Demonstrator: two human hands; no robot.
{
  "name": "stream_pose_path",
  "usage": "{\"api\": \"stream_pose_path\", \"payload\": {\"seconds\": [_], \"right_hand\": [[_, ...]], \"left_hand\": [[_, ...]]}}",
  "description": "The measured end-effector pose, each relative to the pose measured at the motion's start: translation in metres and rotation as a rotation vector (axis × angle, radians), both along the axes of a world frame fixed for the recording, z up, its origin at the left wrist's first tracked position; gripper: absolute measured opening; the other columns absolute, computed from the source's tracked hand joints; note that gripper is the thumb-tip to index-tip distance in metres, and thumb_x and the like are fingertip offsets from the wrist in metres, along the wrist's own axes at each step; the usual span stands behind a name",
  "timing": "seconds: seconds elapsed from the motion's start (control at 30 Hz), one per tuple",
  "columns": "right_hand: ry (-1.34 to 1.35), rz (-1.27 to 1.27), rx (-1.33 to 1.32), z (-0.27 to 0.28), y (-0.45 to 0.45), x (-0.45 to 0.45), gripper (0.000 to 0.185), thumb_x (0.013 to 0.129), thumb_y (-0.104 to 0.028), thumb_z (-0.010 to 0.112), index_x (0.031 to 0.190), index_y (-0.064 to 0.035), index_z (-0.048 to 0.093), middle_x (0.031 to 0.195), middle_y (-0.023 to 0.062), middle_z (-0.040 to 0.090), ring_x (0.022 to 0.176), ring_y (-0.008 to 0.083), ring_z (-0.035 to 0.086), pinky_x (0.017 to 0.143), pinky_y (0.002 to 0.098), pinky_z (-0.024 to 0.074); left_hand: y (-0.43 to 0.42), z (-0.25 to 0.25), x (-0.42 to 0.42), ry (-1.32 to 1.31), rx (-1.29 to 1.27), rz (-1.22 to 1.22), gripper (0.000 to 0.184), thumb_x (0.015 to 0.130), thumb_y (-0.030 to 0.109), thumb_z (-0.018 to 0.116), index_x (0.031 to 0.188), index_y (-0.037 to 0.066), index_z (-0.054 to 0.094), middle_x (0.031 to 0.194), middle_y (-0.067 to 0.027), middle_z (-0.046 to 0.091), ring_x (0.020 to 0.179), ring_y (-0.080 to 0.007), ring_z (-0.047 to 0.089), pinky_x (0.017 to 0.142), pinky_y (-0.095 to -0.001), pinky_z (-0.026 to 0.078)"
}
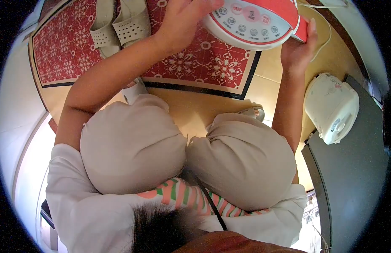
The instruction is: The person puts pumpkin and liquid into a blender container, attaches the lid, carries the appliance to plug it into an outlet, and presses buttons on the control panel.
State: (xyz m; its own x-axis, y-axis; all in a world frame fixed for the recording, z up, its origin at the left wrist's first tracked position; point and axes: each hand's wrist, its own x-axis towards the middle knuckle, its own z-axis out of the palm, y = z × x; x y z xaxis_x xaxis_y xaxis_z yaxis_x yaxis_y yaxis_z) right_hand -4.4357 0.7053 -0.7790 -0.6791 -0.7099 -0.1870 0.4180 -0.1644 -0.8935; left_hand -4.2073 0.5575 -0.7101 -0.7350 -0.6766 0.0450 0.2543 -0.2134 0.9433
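Observation:
A red-and-white electric appliance (254, 29) with a button panel is at the top of the head view, its upper part cut off by the frame edge. My left hand (182, 27) has its fingers closed on the appliance's left edge; the fingertips are partly out of frame. On the other side my right hand (299, 52) is wrapped round a red side piece that looks like a handle. The panel faces up toward me, showing pink buttons and several small round icons. The appliance is above the red patterned mat (182, 63), between my two hands.
Beige slippers (132, 25) lie on the mat at upper left. A white flowered appliance (331, 107), resembling a rice cooker, is at right near a dark panel (351, 168). A pale cord (328, 40) runs behind my right hand. My bent knees (132, 143) fill the middle.

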Motion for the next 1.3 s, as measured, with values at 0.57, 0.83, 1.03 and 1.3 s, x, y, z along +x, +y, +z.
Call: {"api": "stream_pose_path", "payload": {"seconds": [0.57, 0.83, 1.03, 1.3], "right_hand": [[0.009, 0.013, -0.061, -0.003, 0.001, -0.004, 0.046, 0.103, -0.040, 0.038, 0.113, -0.0016, 0.061, 0.111, 0.0119, 0.067, 0.108, 0.0232, 0.061, 0.100, 0.0403, 0.0426], [-0.044, 0.075, -0.110, -0.002, 0.003, -0.005, 0.046, 0.103, -0.040, 0.038, 0.113, -0.0021, 0.061, 0.110, 0.0113, 0.068, 0.108, 0.0226, 0.061, 0.099, 0.0400, 0.0428], [-0.002, 0.008, -0.039, 0.002, 0.001, 0.000, 0.046, 0.103, -0.041, 0.038, 0.114, -0.0021, 0.061, 0.111, 0.0116, 0.067, 0.109, 0.0235, 0.061, 0.100, 0.0405, 0.0423], [-0.014, -0.015, -0.036, 0.000, -0.001, -0.001, 0.046, 0.102, -0.041, 0.039, 0.114, -0.0020, 0.060, 0.112, 0.0122, 0.067, 0.109, 0.0241, 0.060, 0.101, 0.0414, 0.0412]], "left_hand": [[-0.003, -0.011, 0.001, 0.056, -0.048, -0.021, 0.079, 0.085, 0.011, 0.056, 0.153, 0.002, 0.017, 0.142, -0.0181, 0.044, 0.129, -0.0243, 0.046, 0.109, -0.0370, 0.037], [-0.001, -0.007, 0.001, 0.055, -0.014, -0.022, 0.080, 0.085, 0.011, 0.057, 0.153, 0.002, 0.016, 0.144, -0.0192, 0.043, 0.131, -0.0250, 0.045, 0.109, -0.0382, 0.037], [-0.003, -0.011, 0.002, 0.046, -0.036, -0.024, 0.079, 0.085, 0.010, 0.055, 0.153, 0.002, 0.016, 0.144, -0.0190, 0.043, 0.130, -0.0252, 0.045, 0.110, -0.0383, 0.036], [-0.003, -0.010, 0.001, 0.063, -0.041, -0.027, 0.080, 0.084, 0.017, 0.054, 0.153, 0.000, 0.016, 0.143, -0.0190, 0.043, 0.130, -0.0243, 0.045, 0.110, -0.0380, 0.035]]}}
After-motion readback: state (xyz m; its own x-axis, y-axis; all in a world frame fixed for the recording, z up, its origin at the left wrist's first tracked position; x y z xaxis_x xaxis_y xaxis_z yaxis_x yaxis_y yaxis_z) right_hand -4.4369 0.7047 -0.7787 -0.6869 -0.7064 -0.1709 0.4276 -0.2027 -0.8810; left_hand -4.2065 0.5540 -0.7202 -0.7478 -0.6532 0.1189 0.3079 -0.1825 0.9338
